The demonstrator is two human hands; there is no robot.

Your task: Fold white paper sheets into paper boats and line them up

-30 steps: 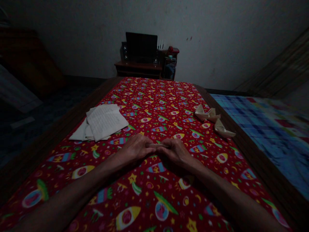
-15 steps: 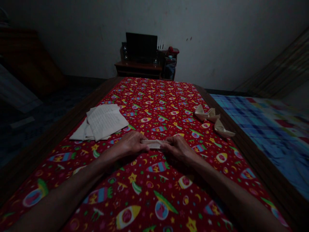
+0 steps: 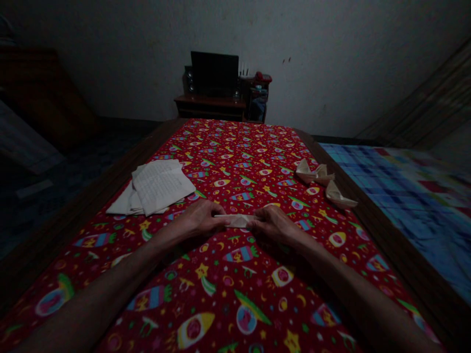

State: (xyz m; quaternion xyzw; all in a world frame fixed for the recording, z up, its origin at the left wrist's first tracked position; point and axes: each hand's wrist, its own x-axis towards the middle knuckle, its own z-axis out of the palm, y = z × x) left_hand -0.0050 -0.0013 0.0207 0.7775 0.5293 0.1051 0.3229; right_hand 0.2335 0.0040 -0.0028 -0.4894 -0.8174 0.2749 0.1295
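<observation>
A small folded piece of paper lies on a red patterned cloth that covers a long table. My left hand pinches its left end with closed fingers. My right hand pinches its right end the same way. Both hands rest low on the cloth near the table's middle, and both forearms reach in from the near edge. The room is dim, so the paper's folds are hard to make out.
A loose stack of written sheets lies left of my hands. Folded paper boats sit near the table's right edge. A blue checked mattress lies to the right. A dark screen stands on a low shelf at the far wall.
My hands have drawn slightly apart, and more of the folded paper shows between them. A second ago the fingers almost met over it.
</observation>
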